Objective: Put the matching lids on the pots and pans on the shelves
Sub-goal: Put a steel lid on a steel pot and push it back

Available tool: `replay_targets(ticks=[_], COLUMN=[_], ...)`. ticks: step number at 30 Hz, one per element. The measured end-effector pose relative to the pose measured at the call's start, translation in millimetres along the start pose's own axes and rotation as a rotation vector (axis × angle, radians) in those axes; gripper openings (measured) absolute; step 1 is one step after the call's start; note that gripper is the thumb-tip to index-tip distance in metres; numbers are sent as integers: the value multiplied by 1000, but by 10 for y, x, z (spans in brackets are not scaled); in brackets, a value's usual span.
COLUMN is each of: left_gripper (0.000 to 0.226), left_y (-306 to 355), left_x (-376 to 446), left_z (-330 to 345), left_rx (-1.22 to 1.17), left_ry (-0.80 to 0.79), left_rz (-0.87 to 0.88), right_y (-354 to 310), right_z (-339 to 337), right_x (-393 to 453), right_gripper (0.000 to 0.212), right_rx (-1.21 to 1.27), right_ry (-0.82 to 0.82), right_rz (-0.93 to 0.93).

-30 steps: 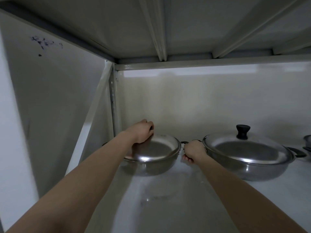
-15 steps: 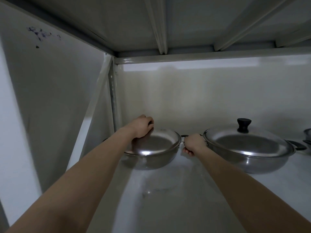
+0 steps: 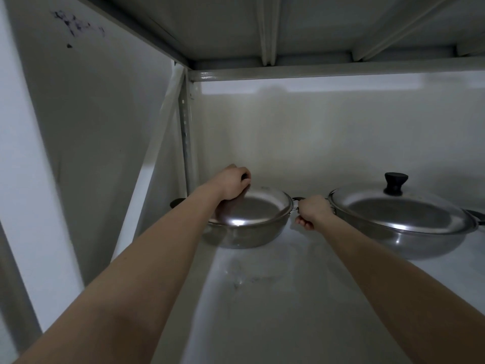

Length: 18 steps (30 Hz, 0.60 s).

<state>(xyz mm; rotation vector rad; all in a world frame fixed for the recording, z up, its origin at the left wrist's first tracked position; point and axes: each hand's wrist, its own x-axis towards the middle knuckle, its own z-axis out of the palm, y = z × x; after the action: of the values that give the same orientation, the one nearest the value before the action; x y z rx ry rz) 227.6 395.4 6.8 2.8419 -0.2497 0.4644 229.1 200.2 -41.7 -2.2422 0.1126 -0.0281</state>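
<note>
A small steel pan [image 3: 244, 236] stands at the left back of the white shelf [image 3: 283, 298], and a steel lid [image 3: 265, 210] lies on it. My left hand [image 3: 232, 183] grips the lid's dark knob, which it mostly hides. My right hand [image 3: 312, 210] grips the pan's right side handle. To the right stands a larger steel pan [image 3: 409, 243]; its own lid [image 3: 399, 212] with a black knob [image 3: 395, 183] sits on it.
The shelf's upright post [image 3: 185, 137] and a slanted brace stand just left of the small pan. The shelf above [image 3: 301, 24] hangs low overhead. A wall closes off the back. A dark handle [image 3: 476, 216] of the larger pan points right.
Both hands keep their holds on the knob and the handle. The pans have stayed in place; only my view has tilted slightly upward.
</note>
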Motion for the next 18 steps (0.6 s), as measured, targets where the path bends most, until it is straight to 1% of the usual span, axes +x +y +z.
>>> replay_targets(ticks=[5, 9, 14, 18], left_gripper=[33, 36, 46, 59], left_y=[14, 14, 42, 53], left_x=[-18, -28, -47, -126], left_z=[-2, -13, -52, -126], left_rx=[2, 14, 89, 141], left_ry=[-2, -11, -26, -30], left_rz=[-9, -10, -20, -69], right_y=[11, 14, 10, -11], right_z=[12, 16, -4, -66], right_x=[-7, -8, -28, -69], right_gripper=[48, 46, 44, 39], right_rx=[13, 67, 79, 117], right_ry=[-6, 32, 42, 38], right_rz=[1, 15, 45, 59])
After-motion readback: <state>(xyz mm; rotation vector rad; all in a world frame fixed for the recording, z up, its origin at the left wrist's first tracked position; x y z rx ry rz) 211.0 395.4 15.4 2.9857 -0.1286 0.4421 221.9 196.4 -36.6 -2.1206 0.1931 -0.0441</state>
